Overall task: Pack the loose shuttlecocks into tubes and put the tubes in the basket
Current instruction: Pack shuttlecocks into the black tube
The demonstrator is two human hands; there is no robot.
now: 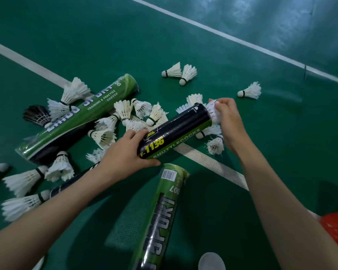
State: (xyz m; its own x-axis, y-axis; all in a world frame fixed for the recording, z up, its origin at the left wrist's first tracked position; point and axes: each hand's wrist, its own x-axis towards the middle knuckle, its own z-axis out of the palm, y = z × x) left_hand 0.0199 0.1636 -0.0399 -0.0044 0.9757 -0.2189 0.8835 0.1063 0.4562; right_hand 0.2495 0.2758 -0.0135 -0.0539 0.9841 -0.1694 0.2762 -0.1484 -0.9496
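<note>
A black tube is held tilted above the green floor, over a white court line. Its lower end is gripped by the left hand, whose fingers and thumb are curled round it. At its upper, open end a white shuttlecock is seen, feathers sticking out of the mouth; it is pinched by the curled fingers of the right hand. Loose shuttlecocks are heaped on the floor just behind and beside the tube, and more are spread to the left. A black shuttlecock lies at the far left of the heap. A long green tube is laid across that heap, and a second green tube is lying between the forearms, its barcoded end just below the black tube. A dark tube is partly hidden under the left forearm. Farther off, a pair of shuttlecocks lies touching, and a single one lies apart to the right. An orange-red basket is cut off by the right edge.
</note>
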